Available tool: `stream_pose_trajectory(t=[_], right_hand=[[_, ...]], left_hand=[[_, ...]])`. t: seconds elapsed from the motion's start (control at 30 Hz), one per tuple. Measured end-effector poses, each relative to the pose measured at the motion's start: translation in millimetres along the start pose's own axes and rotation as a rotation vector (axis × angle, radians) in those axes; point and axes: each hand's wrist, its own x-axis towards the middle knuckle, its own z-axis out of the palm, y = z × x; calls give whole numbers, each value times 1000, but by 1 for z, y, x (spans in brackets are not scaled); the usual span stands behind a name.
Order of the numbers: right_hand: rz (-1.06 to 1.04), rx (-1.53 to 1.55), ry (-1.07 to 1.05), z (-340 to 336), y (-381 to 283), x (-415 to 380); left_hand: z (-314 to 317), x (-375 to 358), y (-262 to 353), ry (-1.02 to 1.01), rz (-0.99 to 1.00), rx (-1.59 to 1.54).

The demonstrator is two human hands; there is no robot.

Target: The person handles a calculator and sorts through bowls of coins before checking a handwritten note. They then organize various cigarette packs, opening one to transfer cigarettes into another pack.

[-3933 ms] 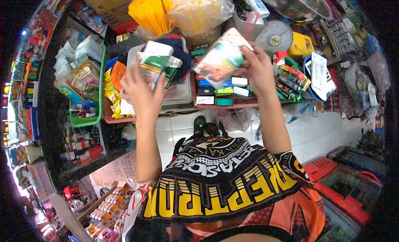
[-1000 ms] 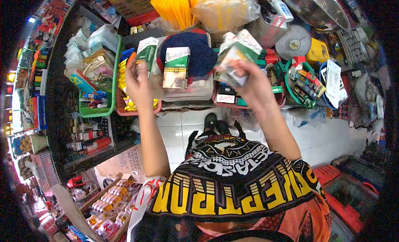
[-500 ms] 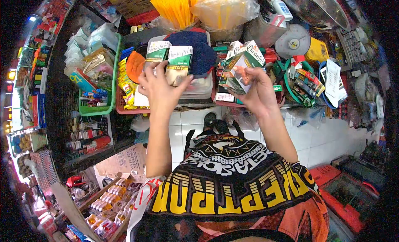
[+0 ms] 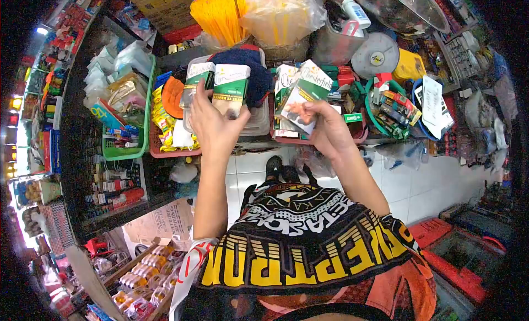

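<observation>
My left hand (image 4: 214, 125) grips two green-and-white Chesterfield packs standing side by side, a left pack (image 4: 190, 86) and a right pack (image 4: 230, 89). A dark blue cloth (image 4: 259, 73) lies behind them on a clear plastic container (image 4: 258, 122). To the right, my right hand (image 4: 330, 128) has its thumb on the front of another Chesterfield pack (image 4: 311, 95), which is tilted. Just left of that one, a further Chesterfield pack (image 4: 284, 81) stands close against it; whether my fingers touch it is hidden.
A green basket (image 4: 149, 122) stands at the left, beside a red tray (image 4: 176, 153) with yellow packets (image 4: 163, 122). Right of my hands are a round green basket (image 4: 372, 111) of small packs and a grey scale (image 4: 376, 55). Yellow straws (image 4: 217, 17) stand at the back.
The view has shifted slightly. The pack in my right hand has turned so its Chesterfield front faces up more, and its neighbour now shows at its left. My left hand still holds its two packs.
</observation>
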Motion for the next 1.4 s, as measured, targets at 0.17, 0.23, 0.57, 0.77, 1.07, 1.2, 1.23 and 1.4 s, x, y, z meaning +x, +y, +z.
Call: stream_pose_trajectory(t=[0.17, 0.23, 0.57, 0.77, 1.07, 1.2, 1.23, 1.4], right_hand=[[-117, -178, -1, 11, 2, 0], [-132, -237, -81, 13, 3, 6], [-193, -346, -250, 51, -18, 93], [-704, -1122, -413, 90, 45, 96], [-531, -1197, -160, 104, 119, 102], [-807, -1537, -311, 107, 104, 78], [-805, -1538, -309, 106, 96, 73], [-755, -1039, -441, 88, 35, 44]], left_hand=[[0, 6, -11, -78, -19, 122], [-3, 14, -19, 11, -9, 171], [-11, 44, -67, 158, 39, -160], [-66, 12, -60, 258, -291, -983], [-53, 19, -110, -325, -629, -1138], [-59, 28, -99, -339, -485, -1120], [-59, 30, -96, -341, -485, -1121], [-75, 35, -76, -256, -346, -772]])
